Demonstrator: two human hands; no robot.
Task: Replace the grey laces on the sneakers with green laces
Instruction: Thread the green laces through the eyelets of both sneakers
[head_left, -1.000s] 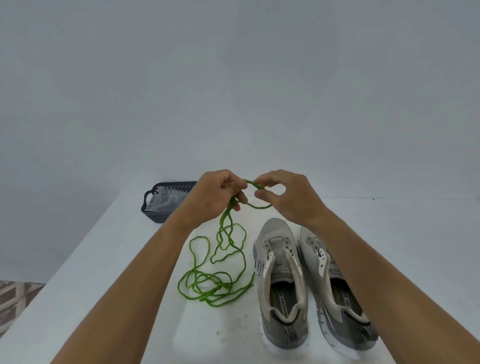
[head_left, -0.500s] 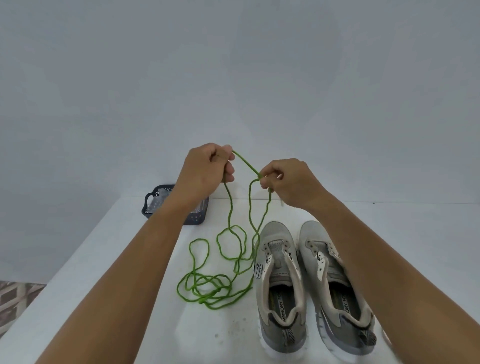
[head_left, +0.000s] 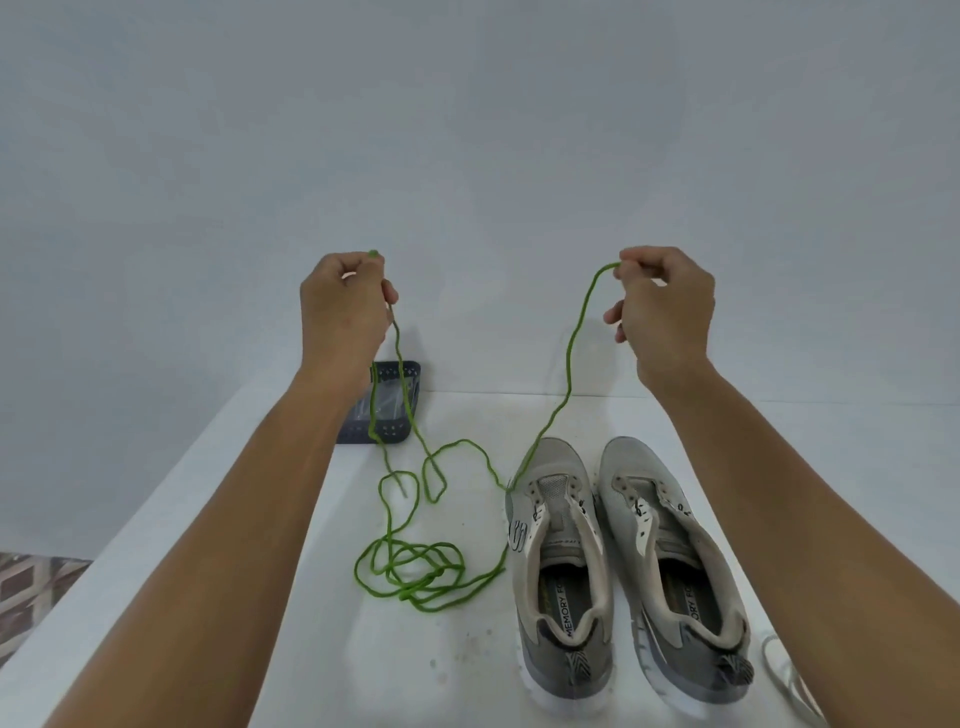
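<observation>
- Above the tabletop (head_left: 218, 519), a green lace (head_left: 571, 353) is being held up between two raised hands, well apart from each other.
- The lace is being pinched near one end by the curled fingers of the left hand (head_left: 345, 306), with a green tip showing just above them.
- A second stretch is being pinched by the thumb and forefinger of the right hand (head_left: 665, 306); the other fingers are being kept loosely curled.
- Most of the lace is being left on the tabletop in a tangle (head_left: 415, 571), just beside the left sneaker (head_left: 558, 571).
- Both sneakers are being kept side by side, unlaced; the right sneaker (head_left: 675, 571) is lying near a pale lace (head_left: 784, 670), seemingly a removed grey one, at the edge of view.
- A dark basket (head_left: 387, 405) is being passed by the hanging strand.
- Risk, as judged: if the hands are pulled further apart, the tangle is likely to be tightened into a knot.
- The strand crossing the left sneaker's toe may be snagged, dragging the sneaker.
</observation>
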